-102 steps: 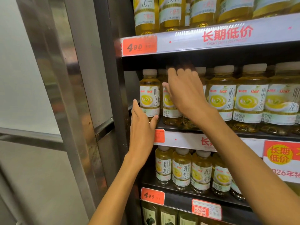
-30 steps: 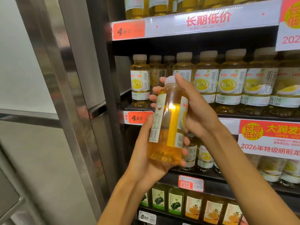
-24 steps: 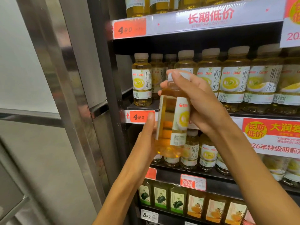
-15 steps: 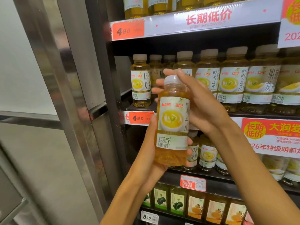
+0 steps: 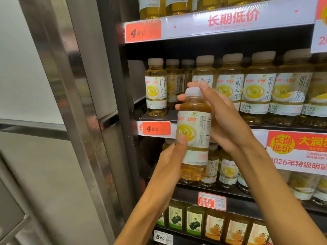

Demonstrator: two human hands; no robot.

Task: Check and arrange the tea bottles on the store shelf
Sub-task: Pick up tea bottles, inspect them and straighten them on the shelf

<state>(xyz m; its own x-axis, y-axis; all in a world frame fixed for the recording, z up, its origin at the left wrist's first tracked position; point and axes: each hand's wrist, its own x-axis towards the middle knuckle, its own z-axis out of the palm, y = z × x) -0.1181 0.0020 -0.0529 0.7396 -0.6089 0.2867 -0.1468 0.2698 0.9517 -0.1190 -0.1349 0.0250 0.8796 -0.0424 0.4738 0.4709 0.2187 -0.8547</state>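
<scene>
Head view: we hold clear plastic bottle of amber tea (image 5: 194, 135) upright before middle shelf (image 5: 159, 119), label toward us (for checking, we judge). Left hand (image 5: 169, 161) grips lower body; right hand (image 5: 221, 117) wraps shoulder, fingertip by white cap (image 5: 192, 91). Gap beside leftmost shelved bottle (image 5: 155, 87) likely its slot.

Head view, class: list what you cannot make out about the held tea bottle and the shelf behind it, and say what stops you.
- Held tea bottle: its back label faces away; the left hand thumb covers part of the front.
- Its cap: partly wrapped by the right hand.
- Fine print on the orange price tag: too small and blurred.
- Promo sign: cut off by the right edge.
- Rear bottles: hidden by the front row.
</scene>
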